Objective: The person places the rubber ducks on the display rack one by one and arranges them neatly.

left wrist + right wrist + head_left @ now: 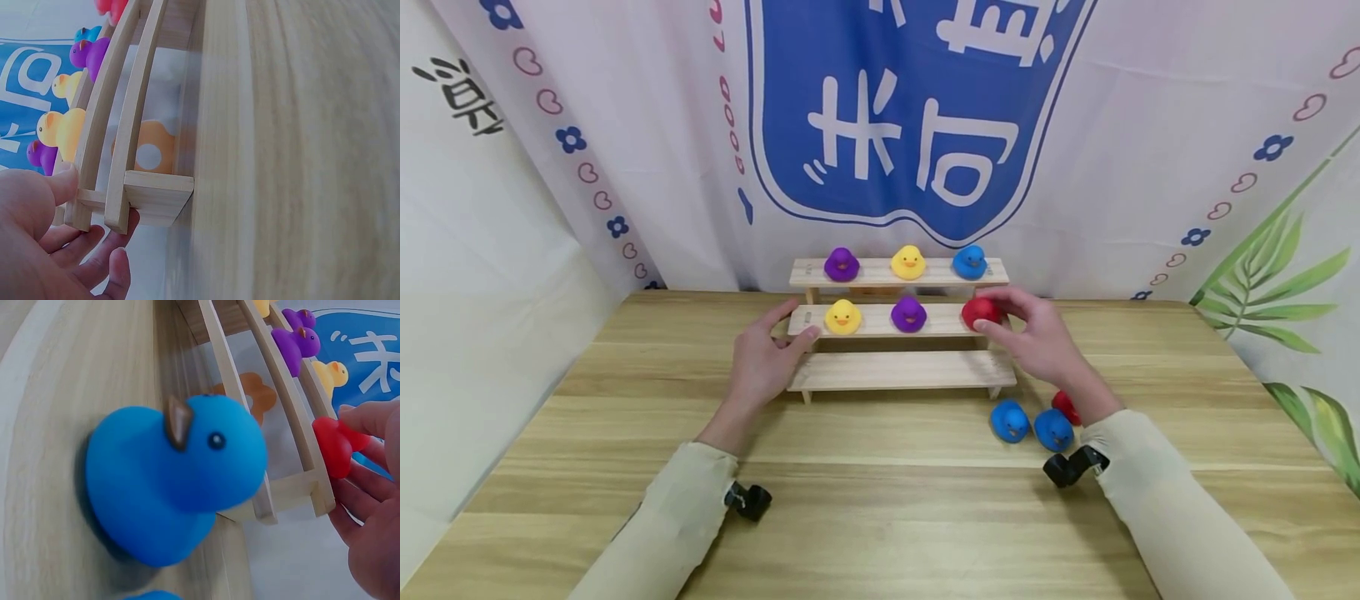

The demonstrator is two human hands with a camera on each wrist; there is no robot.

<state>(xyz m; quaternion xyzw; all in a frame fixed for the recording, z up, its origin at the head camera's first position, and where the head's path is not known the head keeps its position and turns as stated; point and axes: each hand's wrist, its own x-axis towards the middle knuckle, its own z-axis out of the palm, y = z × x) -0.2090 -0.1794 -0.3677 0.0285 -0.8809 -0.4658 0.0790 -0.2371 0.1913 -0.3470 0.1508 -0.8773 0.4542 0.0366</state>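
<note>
A three-step wooden display stand (901, 372) stands on the table. My right hand (1042, 335) holds a red rubber duck (333, 450) at the right end of the middle step, thumb over it and fingers behind. At the other end, my left hand (763, 357) grips the stand, its thumb on the middle step and its fingers round the end. A yellow duck (843, 317) and a purple duck (908, 315) sit on that step. Along the top step are a purple duck (842, 265), a yellow duck (907, 262) and a blue duck (970, 262).
Two blue ducks, one nearer the stand (1010, 422) and another beside it (1054, 430), lie at the front right. A second red duck (1066, 407) is partly hidden by my right wrist. The bottom step bears no duck. A printed curtain (700, 208) hangs behind.
</note>
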